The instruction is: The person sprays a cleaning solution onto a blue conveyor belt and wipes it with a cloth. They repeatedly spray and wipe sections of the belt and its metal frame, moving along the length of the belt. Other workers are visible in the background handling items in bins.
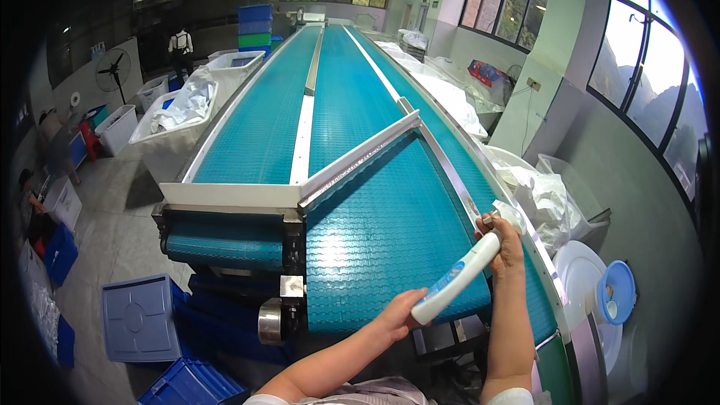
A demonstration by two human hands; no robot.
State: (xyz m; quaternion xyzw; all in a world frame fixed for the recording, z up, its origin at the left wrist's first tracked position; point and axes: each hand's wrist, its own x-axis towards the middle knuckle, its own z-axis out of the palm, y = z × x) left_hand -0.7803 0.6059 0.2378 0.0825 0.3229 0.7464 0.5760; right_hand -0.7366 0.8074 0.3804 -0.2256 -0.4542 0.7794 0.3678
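A long white plastic bottle [464, 280] with a blue label bearing writing slants over the near end of the teal conveyor belt [371, 225]. My left hand [398, 315] grips its lower end, near the belt's front edge. At the upper end, my right hand [508, 244] is closed around the narrow part, with the fingers bent over it. A white piece [509, 215] juts out past the right hand's fingers; whether it belongs to the bottle cannot be told. Beneath the right hand runs a metal divider rail [450, 174].
An angled metal guide [360, 160] crosses the belt. Lidded grey-blue crate [140, 318] and blue crate [188, 385] stand on the floor at left. White tubs [180, 129] line the left side; white bags [545, 197] and a blue basin [616, 292] lie right. People are at far left.
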